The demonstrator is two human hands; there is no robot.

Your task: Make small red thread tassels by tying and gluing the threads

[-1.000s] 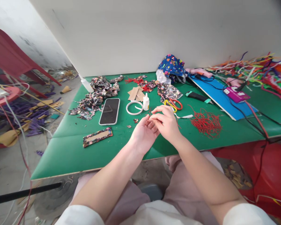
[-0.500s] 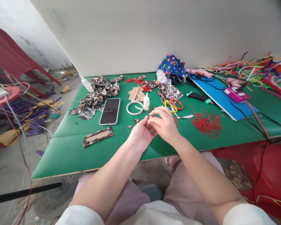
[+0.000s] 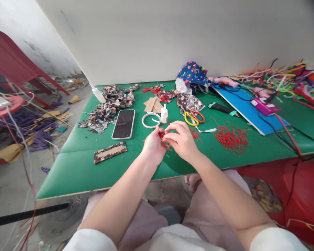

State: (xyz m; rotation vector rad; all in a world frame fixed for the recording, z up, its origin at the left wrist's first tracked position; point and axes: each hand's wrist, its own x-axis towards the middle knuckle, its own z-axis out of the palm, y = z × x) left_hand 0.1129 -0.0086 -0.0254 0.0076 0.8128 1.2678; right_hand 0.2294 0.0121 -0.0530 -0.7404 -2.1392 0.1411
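My left hand (image 3: 155,145) and my right hand (image 3: 181,139) meet over the front middle of the table, fingertips pinched together. Between them shows a bit of red string (image 3: 161,135), mostly hidden by the fingers. Just beyond the hands are a white glue bottle (image 3: 164,114) and a white ring-shaped coil (image 3: 143,122). Scissors (image 3: 191,120) with yellow and red handles lie past my right hand, and loose red strings (image 3: 231,137) are heaped to its right. Left of my left hand rests a flat strip of floral fabric with a tan card centre (image 3: 110,152).
On the green table (image 3: 75,170) lie a phone (image 3: 124,124), floral fabric scraps (image 3: 107,108), tan card pieces (image 3: 153,104), a cutter knife (image 3: 222,108) and a blue board (image 3: 251,109). A purple box (image 3: 265,105) and cables sit at right, near colourful cords (image 3: 303,83).
My left hand has turned and shifted slightly left, its fingers closing further. Red string now shows between the fingertips, where none was visible before. The right hand has moved slightly left.
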